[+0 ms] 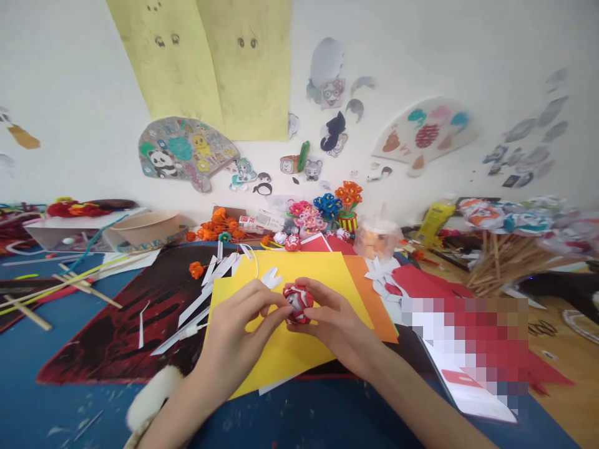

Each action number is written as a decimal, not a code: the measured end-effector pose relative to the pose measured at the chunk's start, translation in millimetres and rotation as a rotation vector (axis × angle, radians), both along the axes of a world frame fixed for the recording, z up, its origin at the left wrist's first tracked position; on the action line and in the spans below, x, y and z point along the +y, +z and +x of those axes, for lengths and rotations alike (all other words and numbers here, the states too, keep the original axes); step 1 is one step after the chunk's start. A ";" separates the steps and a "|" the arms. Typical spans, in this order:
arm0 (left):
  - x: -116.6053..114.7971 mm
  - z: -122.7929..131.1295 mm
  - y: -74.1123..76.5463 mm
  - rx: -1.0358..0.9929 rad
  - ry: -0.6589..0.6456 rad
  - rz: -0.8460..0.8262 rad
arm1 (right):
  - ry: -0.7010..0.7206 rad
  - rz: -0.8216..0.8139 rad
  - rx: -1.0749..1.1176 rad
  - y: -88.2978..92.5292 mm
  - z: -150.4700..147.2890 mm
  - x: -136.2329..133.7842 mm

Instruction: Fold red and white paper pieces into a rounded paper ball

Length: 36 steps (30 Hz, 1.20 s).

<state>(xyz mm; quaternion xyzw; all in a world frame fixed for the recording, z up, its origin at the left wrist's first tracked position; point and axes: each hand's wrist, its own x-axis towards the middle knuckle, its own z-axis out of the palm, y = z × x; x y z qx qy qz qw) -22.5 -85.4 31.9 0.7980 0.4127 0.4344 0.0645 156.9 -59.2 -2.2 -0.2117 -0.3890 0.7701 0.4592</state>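
Between my two hands is a small red and white paper ball (299, 304), crumpled or folded into layers, with a greyish opening facing me. My left hand (250, 321) pinches its left edge between thumb and fingers. From the other side, my right hand (334, 318) curls its fingers round the ball's top, right and underside. Both hands hover over a yellow paper sheet (322, 268). An orange sheet (374, 299) sticks out from under it on the right. White paper petals (271, 278) lie just behind my left hand.
White paper strips (199, 302) lie left on a dark stained mat (103, 337). Red paper (430, 287) and a partly pixelated phone (472, 380) are at right. Behind stand a lidded plastic cup (377, 237), a yellow bottle (435, 221), craft flowers (327, 206) and a round tub (145, 231).
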 end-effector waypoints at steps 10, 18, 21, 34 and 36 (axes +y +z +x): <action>-0.7 0.9 0.8 0.096 0.028 0.047 | -0.025 -0.012 -0.018 -4.4 0.0 1.2; 0.3 -4.1 -3.8 0.256 0.008 0.078 | 0.051 -0.024 -0.147 -1.2 0.8 -0.8; 0.6 -7.1 -3.3 0.327 -0.002 0.081 | 0.066 -0.023 -0.177 -2.2 2.3 0.0; 1.5 -5.4 -8.1 0.545 0.163 0.356 | 0.127 0.005 -0.252 -2.9 2.8 1.1; 0.7 -2.6 -9.3 0.509 0.195 0.374 | 0.125 0.029 -0.268 -2.5 2.9 1.3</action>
